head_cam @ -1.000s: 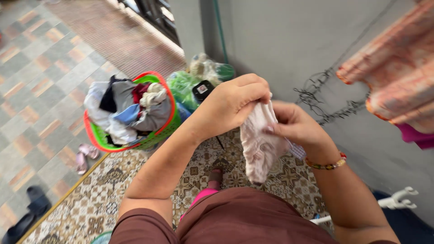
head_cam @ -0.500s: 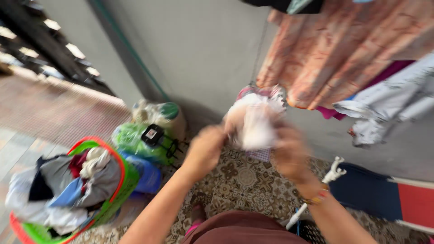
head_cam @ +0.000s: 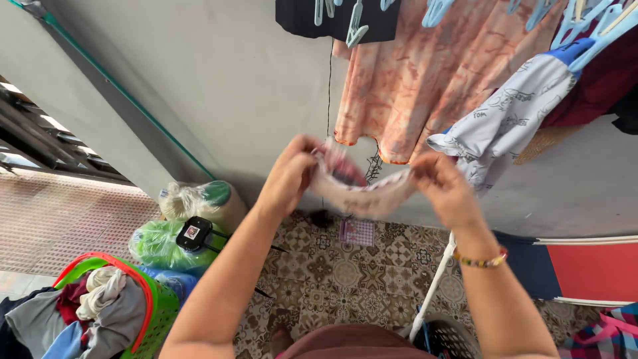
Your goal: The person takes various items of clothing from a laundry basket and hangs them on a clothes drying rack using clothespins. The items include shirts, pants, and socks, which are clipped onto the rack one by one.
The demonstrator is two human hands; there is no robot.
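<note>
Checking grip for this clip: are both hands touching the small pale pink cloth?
Touching. The head view shows the left hand and right hand each pinching an end of the small pale pink cloth.

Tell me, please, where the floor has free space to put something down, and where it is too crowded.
The patterned floor is bare between the green bag and the white rack leg. The paved strip beside the grey wall is also bare. It is crowded around the laundry basket and bags, and overhead among the hanging clothes.

Soft matt pale cloth (head_cam: 362,193), glossy green plastic basket (head_cam: 156,312), patterned floor tiles (head_cam: 345,272)
</note>
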